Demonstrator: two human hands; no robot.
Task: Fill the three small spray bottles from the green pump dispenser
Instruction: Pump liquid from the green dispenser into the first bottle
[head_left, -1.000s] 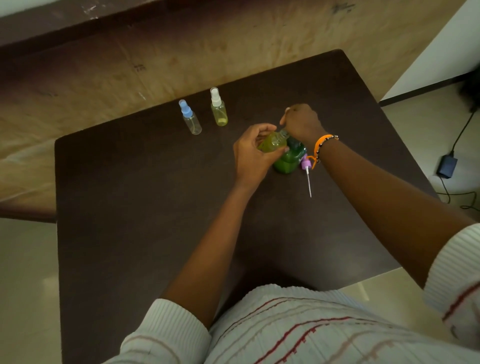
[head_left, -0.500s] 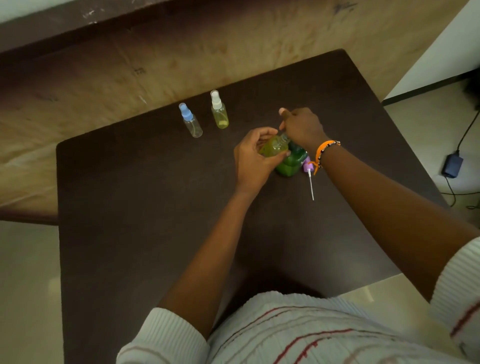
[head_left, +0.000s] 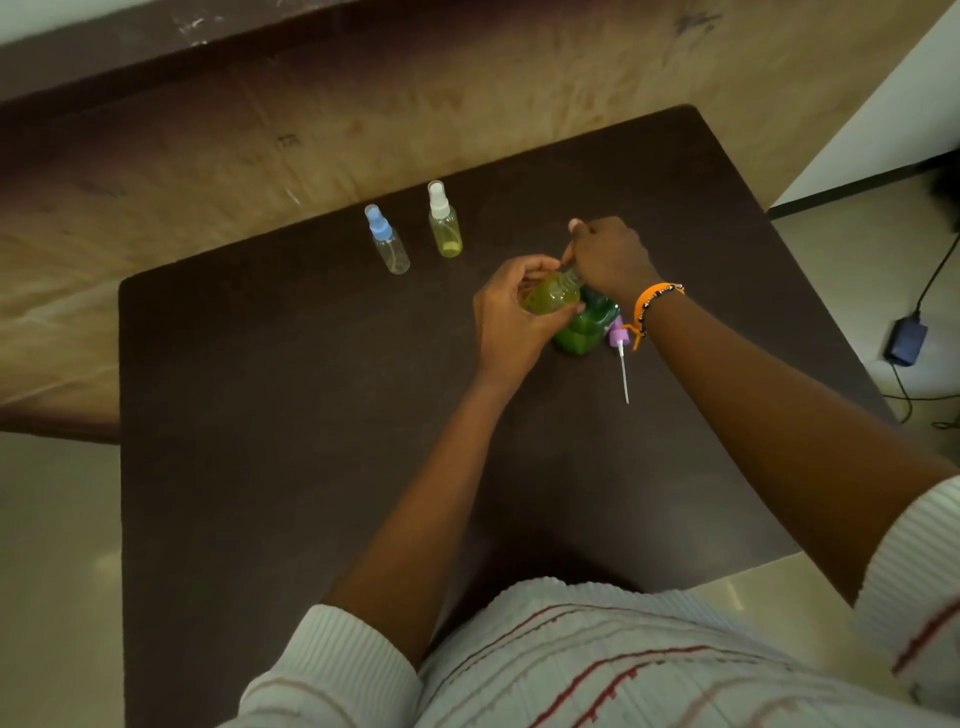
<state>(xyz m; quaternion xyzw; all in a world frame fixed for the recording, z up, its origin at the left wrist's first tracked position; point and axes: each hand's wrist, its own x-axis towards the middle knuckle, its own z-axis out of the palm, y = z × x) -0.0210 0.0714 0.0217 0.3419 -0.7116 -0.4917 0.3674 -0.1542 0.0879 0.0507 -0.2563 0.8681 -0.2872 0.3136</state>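
Just right of the frame's middle, a small open spray bottle (head_left: 553, 295) is held tilted, its long axis running from lower left to upper right, with its uncapped neck pointing up and to the right toward the top of the green pump dispenser (head_left: 587, 327). The bottle looks nearly full of yellow-green liquid. The left hand (head_left: 511, 317) comes up from the lower middle of the frame and grips this bottle, fingers curled over its far side and the thumb pressed along its near side. The right hand (head_left: 608, 257) reaches in from the right, knuckles up, fingers curled down over the dispenser's top so the pump head is hidden; whether it presses or only holds cannot be told. An orange bracelet (head_left: 652, 299) circles that wrist. The dispenser stands upright on the dark table (head_left: 260, 415), its green body showing below both hands. Just beside it, to the right, a purple spray cap (head_left: 618, 335) lies on the table with its thin white tube pointing toward the bottom of the frame. In the upper middle two more bottles stand upright and capped: a blue-capped bottle (head_left: 387, 241) that looks clear, and right of it a white-capped bottle (head_left: 444, 221) with yellow liquid in its lower part.
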